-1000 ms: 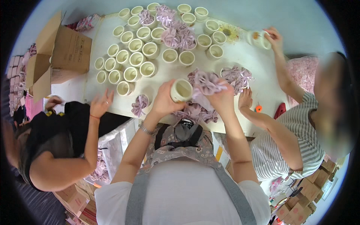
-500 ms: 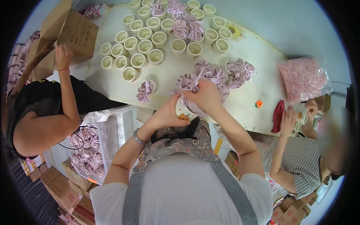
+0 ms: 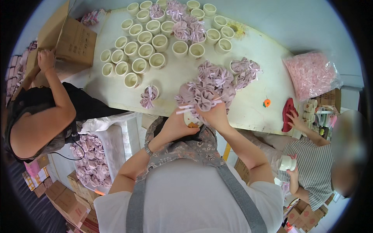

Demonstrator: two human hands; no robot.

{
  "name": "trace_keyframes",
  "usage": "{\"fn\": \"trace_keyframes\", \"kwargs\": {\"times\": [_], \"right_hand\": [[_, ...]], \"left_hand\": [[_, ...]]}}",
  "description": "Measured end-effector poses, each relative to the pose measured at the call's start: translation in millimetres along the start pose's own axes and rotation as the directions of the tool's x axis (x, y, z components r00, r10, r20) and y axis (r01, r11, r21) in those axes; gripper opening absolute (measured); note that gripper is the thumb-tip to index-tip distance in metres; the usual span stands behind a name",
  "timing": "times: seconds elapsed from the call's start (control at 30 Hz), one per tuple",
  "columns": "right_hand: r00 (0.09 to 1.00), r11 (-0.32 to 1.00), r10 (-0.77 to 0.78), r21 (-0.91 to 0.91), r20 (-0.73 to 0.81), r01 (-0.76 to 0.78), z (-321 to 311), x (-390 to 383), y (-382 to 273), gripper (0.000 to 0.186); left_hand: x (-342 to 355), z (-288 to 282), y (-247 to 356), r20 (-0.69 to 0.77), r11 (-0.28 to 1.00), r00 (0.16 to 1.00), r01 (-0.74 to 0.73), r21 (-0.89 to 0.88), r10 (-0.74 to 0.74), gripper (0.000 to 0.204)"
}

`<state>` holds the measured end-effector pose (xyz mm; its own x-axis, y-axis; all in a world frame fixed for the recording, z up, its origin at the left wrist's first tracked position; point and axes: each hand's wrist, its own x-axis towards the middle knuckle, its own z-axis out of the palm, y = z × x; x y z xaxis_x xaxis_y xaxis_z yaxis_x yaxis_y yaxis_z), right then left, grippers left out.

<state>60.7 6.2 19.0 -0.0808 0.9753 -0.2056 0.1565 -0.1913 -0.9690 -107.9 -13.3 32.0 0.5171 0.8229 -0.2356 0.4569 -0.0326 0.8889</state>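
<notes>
At the table's near edge, my left hand [image 3: 175, 126] is closed round a cream cup [image 3: 190, 120] with a small coloured print. A gathered lilac fabric pouch [image 3: 205, 100] with a pale ribbon sits at the cup's top. My right hand [image 3: 215, 115] is closed on the right side of this pouch, fingertips partly hidden by the cloth. Just beyond my hands, several lilac pouches [image 3: 217, 77] stand bunched together. Left of them is a single cup with a lilac pouch [image 3: 149, 97].
Many cream cups [image 3: 146, 51] stand in rows on the white table [image 3: 256, 50]. Right lie a bag of pink filler [image 3: 313, 75], a red cloth [image 3: 287, 116] and an orange trinket [image 3: 266, 103]. A co-worker at right holds a cup [image 3: 287, 163]; another at left touches a carton [image 3: 75, 42].
The held pouch has turned so its ribbon shows across the cup. My right hand has shifted lower beside it. The right co-worker's hands moved apart, one to the red cloth, one lowering a cup.
</notes>
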Motion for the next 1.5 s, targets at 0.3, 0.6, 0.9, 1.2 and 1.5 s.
{"fn": "trace_keyframes", "kwargs": {"times": [0.3,0.6,0.9,1.2,1.5], "right_hand": [[0.986,0.984,0.050,0.179,-0.160,-0.021,25.2,24.6,-5.9,0.030],[0.936,0.966,-0.213,0.205,0.280,0.158,-19.6,15.3,-12.2,0.054],[0.872,0.951,0.201,-0.304,0.445,-0.064,-33.1,-1.0,-31.9,0.047],[0.980,0.891,0.076,-0.454,0.186,0.017,4.7,7.8,-12.8,0.053],[0.834,0.907,0.253,-0.421,0.490,-0.027,-47.3,-4.5,-52.6,0.048]], "left_hand": [[-3.2,11.6,-0.1,-0.148,0.909,0.941,0.241,-0.339,-0.304,0.085],[-11.3,12.4,-8.0,-0.068,0.908,0.952,0.260,-0.329,-0.297,0.085],[-12.4,13.9,-5.1,0.018,0.956,0.971,0.236,-0.173,-0.237,0.084],[-9.7,11.1,2.5,-0.015,0.951,0.952,0.305,-0.045,-0.306,0.083],[-15.0,15.5,5.8,-0.131,0.985,0.976,0.174,0.009,-0.171,0.083]]}}
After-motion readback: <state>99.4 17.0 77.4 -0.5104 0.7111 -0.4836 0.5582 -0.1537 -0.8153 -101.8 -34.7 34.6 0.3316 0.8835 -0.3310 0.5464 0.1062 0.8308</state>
